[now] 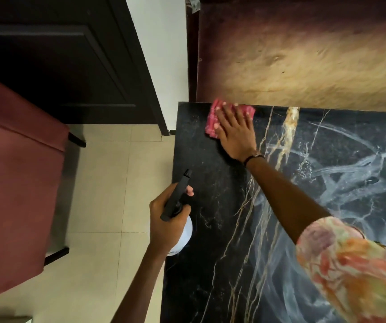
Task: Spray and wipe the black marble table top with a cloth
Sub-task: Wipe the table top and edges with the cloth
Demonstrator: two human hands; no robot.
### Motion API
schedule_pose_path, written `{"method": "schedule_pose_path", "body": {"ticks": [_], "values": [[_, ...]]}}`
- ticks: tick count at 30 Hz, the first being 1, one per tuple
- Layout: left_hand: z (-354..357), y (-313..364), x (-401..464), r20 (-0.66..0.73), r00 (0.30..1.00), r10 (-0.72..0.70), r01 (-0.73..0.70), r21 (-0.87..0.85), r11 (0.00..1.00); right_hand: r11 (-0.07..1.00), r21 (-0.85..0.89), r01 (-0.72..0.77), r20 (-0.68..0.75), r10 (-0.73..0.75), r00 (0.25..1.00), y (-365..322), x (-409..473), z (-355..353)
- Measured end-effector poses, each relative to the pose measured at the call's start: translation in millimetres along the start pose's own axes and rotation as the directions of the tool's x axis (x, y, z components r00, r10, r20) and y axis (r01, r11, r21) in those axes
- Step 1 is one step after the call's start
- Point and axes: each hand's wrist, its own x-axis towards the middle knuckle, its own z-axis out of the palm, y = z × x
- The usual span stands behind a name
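Wiping is the step we judge to be in hand: our right hand (235,131) lies open and flat on the pink cloth (213,120), pressing it on the black marble table top (210,183) at its far corner. Our left hand (167,220), nearer us at the table's edge, is closed around the spray bottle (180,229). Next, we think, the cloth must sweep to the right of this hand, where whitish streaks (341,178) remain.

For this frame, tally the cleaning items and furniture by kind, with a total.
Pink ribbed cloth under the right hand: 1
White spray bottle with black trigger head in the left hand: 1
Black marble table top: 1
Maroon upholstered chair: 1
Total: 4
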Motion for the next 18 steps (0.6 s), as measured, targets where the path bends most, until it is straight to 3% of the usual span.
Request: {"method": "schedule_pose_path", "body": {"ticks": [3, 5, 9, 13, 15, 18], "values": [[10, 6, 2, -0.054, 0.998, -0.016, 0.018, 0.025, 1.000, 0.972, -0.072, 0.222, 0.032, -0.220, 0.975, 19, -45, 5], [18, 10, 5, -0.085, 0.995, -0.061, 0.061, 0.003, 0.998, 0.953, -0.099, 0.286, 0.056, -0.281, 0.958, 55, -70, 3], [43, 19, 9, -0.097, 0.988, -0.121, 0.120, -0.016, 0.993, 0.988, -0.089, 0.128, 0.031, -0.125, 0.992, 137, -65, -16], [74, 31, 12, -0.086, 0.988, -0.128, 0.122, -0.075, 0.990, 0.998, 0.005, -0.057, -0.026, 0.057, 0.998, 136, -19, -25], [87, 35, 13, -0.095, 0.989, -0.111, 0.106, -0.064, 0.992, 0.999, 0.017, -0.043, -0.019, 0.043, 0.999, 114, -6, -22], [107, 37, 13, -0.118, 0.987, -0.109, 0.104, -0.051, 0.993, 0.993, -0.016, 0.119, 0.003, -0.119, 0.993, 95, -21, -11]]}}
